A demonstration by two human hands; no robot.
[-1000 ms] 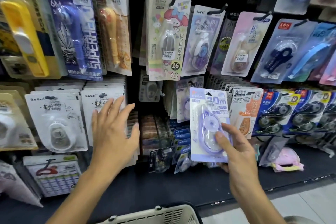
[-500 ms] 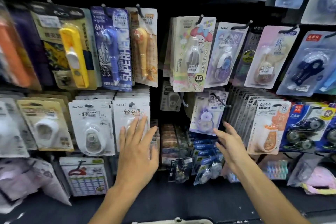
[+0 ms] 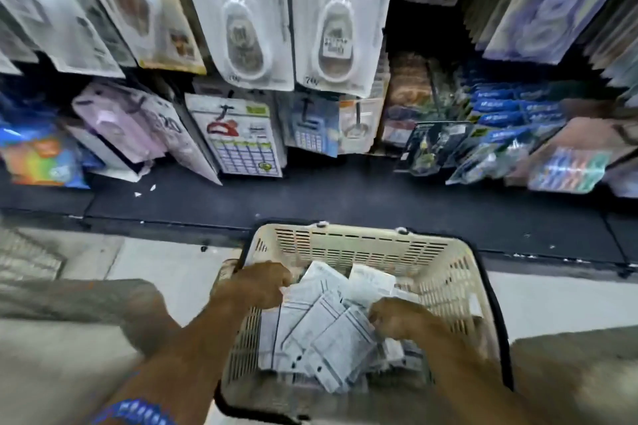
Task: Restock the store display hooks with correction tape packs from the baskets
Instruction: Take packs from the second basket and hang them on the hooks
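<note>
Presently, your left hand and right hand are both down inside the cream slotted plastic basket, fingers curled among the loose heap of white carded correction tape packs. The blur prevents confirming whether either hand has closed on a pack or merely rests among them; I cannot tell. The packs lie overlapped at odd angles, backs up. Risk, in my judgement: lifting from such a heap may drag out neighbouring cards, spilling them onto the pale tiled floor. Above, the white blister packs on the display hooks hang crowded, so a hurried return may miss the hook hole or dislodge hanging stock.
</note>
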